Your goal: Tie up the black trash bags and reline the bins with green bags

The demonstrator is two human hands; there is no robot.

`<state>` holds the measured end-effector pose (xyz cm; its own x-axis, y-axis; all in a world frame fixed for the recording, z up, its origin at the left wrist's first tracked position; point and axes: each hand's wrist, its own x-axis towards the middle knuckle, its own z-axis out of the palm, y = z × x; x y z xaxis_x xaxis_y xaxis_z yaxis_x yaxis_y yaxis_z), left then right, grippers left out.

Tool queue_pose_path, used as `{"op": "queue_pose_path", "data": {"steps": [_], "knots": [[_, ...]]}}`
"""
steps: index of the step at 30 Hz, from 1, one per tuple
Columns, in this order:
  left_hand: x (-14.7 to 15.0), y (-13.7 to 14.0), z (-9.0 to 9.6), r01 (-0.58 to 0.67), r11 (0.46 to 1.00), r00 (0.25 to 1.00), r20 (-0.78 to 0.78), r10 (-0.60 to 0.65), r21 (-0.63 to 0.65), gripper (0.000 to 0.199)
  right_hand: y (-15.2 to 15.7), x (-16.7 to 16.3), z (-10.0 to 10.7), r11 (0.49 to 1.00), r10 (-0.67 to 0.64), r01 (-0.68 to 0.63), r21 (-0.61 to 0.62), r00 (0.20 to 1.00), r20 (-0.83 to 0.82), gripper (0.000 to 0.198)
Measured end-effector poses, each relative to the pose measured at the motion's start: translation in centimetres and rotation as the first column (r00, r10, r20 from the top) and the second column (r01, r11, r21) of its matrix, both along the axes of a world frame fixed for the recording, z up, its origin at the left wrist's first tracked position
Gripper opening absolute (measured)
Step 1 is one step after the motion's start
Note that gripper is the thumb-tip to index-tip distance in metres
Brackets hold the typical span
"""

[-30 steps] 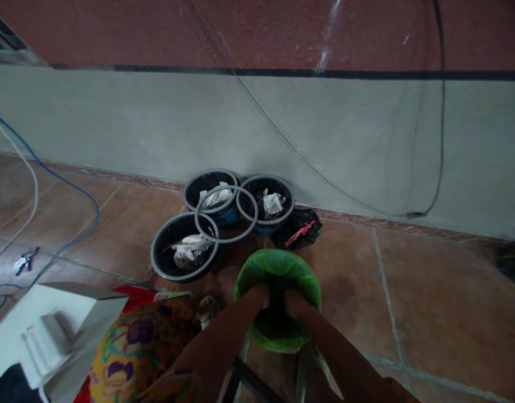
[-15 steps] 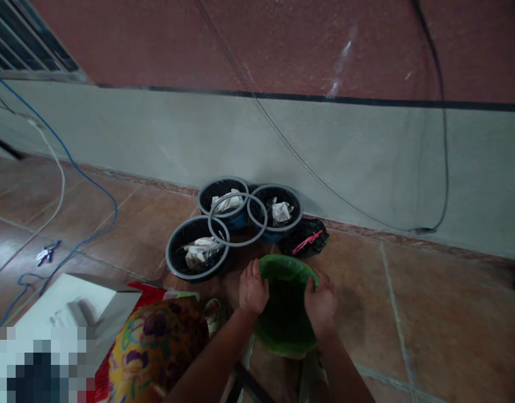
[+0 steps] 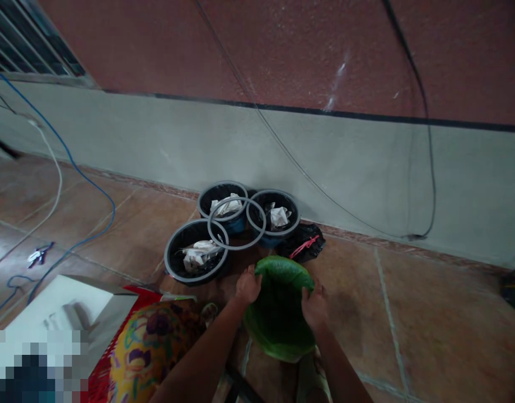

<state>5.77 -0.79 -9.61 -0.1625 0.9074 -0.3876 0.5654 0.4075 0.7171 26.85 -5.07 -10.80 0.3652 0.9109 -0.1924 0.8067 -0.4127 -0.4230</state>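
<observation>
A green plastic bag (image 3: pixel 282 313) is spread into a round, wide-mouthed shape low in front of me; I cannot tell whether a bin is under it. On the left of its mouth, my left hand (image 3: pixel 248 285) is closed over the edge. My right hand (image 3: pixel 315 305) grips the opposite edge, thumb on the inner side. Just beyond stand three round bins with black liners and crumpled white waste: a near-left bin (image 3: pixel 169 263), a back bin (image 3: pixel 202 210) and a right bin (image 3: pixel 297 210). A loose grey ring (image 3: pixel 263 226) rests across their rims.
A knotted black bag (image 3: pixel 305 243) with a pink tie lies beside the right bin. To the left are a white box (image 3: pixel 68 288), a colourful patterned cloth item (image 3: pixel 152 347), keys (image 3: pixel 40 254) and a blue cable (image 3: pixel 108 201). A wall (image 3: pixel 157 134) runs behind the bins.
The green bag's mouth has tipped a little more toward me, and both hands have shifted slightly left with it in the view. The bins and ring stay put.
</observation>
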Motion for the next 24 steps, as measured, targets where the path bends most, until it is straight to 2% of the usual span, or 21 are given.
{"op": "queue_pose_path", "data": {"steps": [3, 6, 8, 11, 14, 16, 20, 24], "knots": [[-0.6, 0.1, 0.1, -0.171, 0.984, 0.983, 0.071, 0.167, 0.053, 0.031, -0.3, 0.3, -0.2, 1.000, -0.018, 0.018, 0.017, 1.000, 0.006, 0.058], [-1.3, 1.1, 0.1, -0.394, 0.919, 0.909, 0.155, 0.386, 0.027, 0.028, -0.7, 0.7, -0.4, 0.999, -0.013, 0.013, -0.036, 1.000, 0.008, 0.058], [-1.9, 2.3, 0.1, -0.533, 0.843, 0.807, 0.254, 0.532, -0.072, 0.032, -0.8, 0.8, -0.3, 0.998, -0.044, 0.046, -0.038, 0.998, 0.050, 0.059], [-2.4, 4.3, 0.2, -0.656, 0.710, 0.574, 0.443, 0.689, -0.256, 0.035, -0.9, 0.8, 0.2, 0.997, -0.068, 0.069, -0.013, 0.992, 0.105, 0.061], [-2.6, 5.9, 0.6, -0.682, 0.642, 0.359, 0.605, 0.711, -0.349, 0.025, -0.8, 0.5, 1.1, 0.997, -0.076, 0.077, -0.005, 0.992, 0.103, 0.062], [-2.7, 6.7, 1.0, -0.672, 0.637, 0.280, 0.667, 0.690, -0.377, 0.020, -0.6, 0.2, 1.9, 0.994, -0.105, 0.103, 0.024, 0.989, 0.108, 0.061], [-3.0, 7.0, 1.7, -0.662, 0.648, 0.237, 0.716, 0.657, -0.375, 0.011, 0.1, -0.2, 3.7, 0.982, -0.141, 0.128, 0.141, 0.986, 0.086, 0.057], [-3.2, 6.0, 2.8, -0.690, 0.652, 0.239, 0.750, 0.616, -0.316, 0.010, 1.1, -0.9, 5.4, 0.946, -0.087, 0.077, 0.314, 0.996, 0.018, 0.058]]}}
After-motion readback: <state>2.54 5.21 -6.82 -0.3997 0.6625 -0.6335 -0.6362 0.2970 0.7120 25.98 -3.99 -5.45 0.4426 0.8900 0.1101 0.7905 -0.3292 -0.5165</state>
